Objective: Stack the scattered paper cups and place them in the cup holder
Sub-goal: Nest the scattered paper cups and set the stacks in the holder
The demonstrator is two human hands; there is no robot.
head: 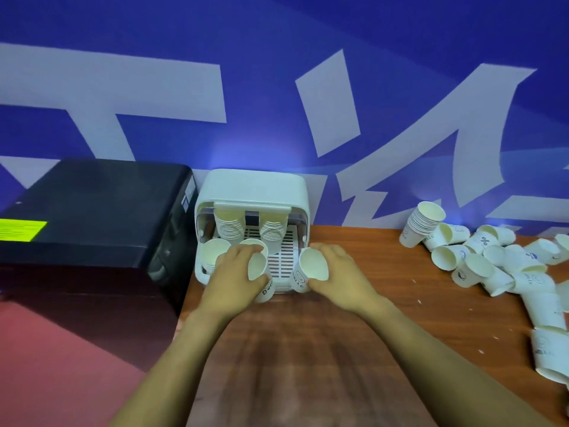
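The white cup holder (252,188) stands open at the back of the wooden table, with stacks of white paper cups (229,229) inside. My left hand (237,272) grips a paper cup (258,266) at the holder's front left. My right hand (335,269) grips another paper cup (312,262) with "HELLO" printed on it at the holder's front right. Both cups tilt with their mouths toward me. Many scattered paper cups (480,260) lie at the table's right, beside a leaning stack of cups (423,221).
A black box-shaped machine (92,211) with a yellow label sits left of the holder, close against it. A blue wall with white lettering rises right behind the table (308,349). More loose cups (548,343) lie along the right edge.
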